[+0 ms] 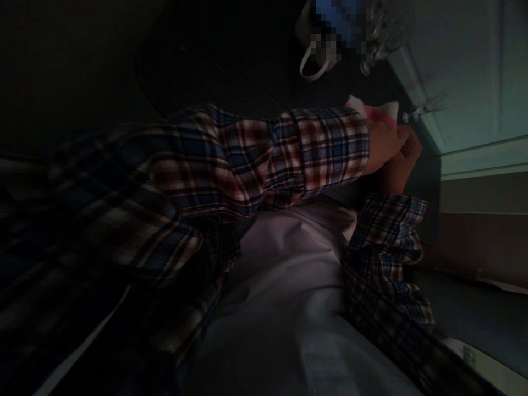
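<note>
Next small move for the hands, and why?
I'd probably ease the hands slightly back from the clear glassware: it sits close beyond them, and their grip near the pink-and-white cloth is hard to make out in this dimness.

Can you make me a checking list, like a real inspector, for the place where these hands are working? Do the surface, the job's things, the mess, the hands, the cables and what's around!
Surface: dark, with fine ridges; too dim to judge how clean.
Job's things: a pink-and-white cloth at the hands.
Clutter: clear glassware near the top, partly blurred; a white loop, perhaps a handle; a blue thing, blurred out.
Hands: left hand and right hand close together, overlapping in view; their grip is too dark to tell.
Cables: nothing seen.
Surroundings: a pale panel at upper right; deep shadow on the left.
</note>
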{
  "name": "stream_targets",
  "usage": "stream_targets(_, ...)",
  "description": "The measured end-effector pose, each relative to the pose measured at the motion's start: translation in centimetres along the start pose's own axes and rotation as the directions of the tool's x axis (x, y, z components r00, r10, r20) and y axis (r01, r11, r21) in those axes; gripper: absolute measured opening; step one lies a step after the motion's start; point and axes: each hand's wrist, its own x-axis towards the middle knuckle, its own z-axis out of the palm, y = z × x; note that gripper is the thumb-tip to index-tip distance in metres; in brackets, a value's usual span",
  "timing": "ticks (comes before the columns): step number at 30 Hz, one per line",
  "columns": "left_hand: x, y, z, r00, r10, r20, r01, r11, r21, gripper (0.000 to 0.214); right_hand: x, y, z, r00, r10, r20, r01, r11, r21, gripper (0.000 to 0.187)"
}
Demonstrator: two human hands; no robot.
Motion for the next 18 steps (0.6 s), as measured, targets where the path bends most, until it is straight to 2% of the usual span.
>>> stream_targets(1, 0.1, 0.0, 0.1, 0.999, -0.020, 0.034, 0.020, 1.000, 0.004, 0.050, 0.0, 0.0, 0.0, 1.000, -0.001, -0.003, 0.001, 1.000, 0.003, 0.012)
stream_targets(3, 0.3, -0.3, 0.6, 0.999, 0.011, -0.042, -0.011, 1.000, 0.012, 0.050, 0.0, 0.0, 0.1, 1.000, 0.006, -0.002, -0.006, 1.000, 0.008, 0.010)
stream_targets(8, 1.0, -0.8, 1.5, 0.996, 0.039, -0.078, -0.037, 0.999, 0.019, 0.047, 0.1, -0.2, 0.2, 0.999, 0.030, -0.013, -0.030, 0.999, -0.019, 0.006)
stream_targets(12, 0.3, -0.3, 0.7, 0.998, 0.036, -0.048, -0.036, 0.999, 0.005, 0.044, 0.1, -0.1, 0.2, 1.000, 0.029, -0.008, -0.030, 0.999, -0.026, 0.007)
stream_targets(15, -0.2, 0.1, 0.0, 0.999, -0.008, -0.042, 0.009, 1.000, 0.018, 0.044, 0.1, -0.1, 0.2, 0.999, 0.041, -0.012, -0.042, 0.999, -0.022, 0.007)
stream_targets(18, -0.1, -0.1, 0.0, 1.000, 0.027, -0.016, -0.027, 1.000, 0.003, 0.047, 0.0, -0.4, 0.2, 0.999, 0.045, -0.006, -0.045, 0.999, 0.002, 0.005)
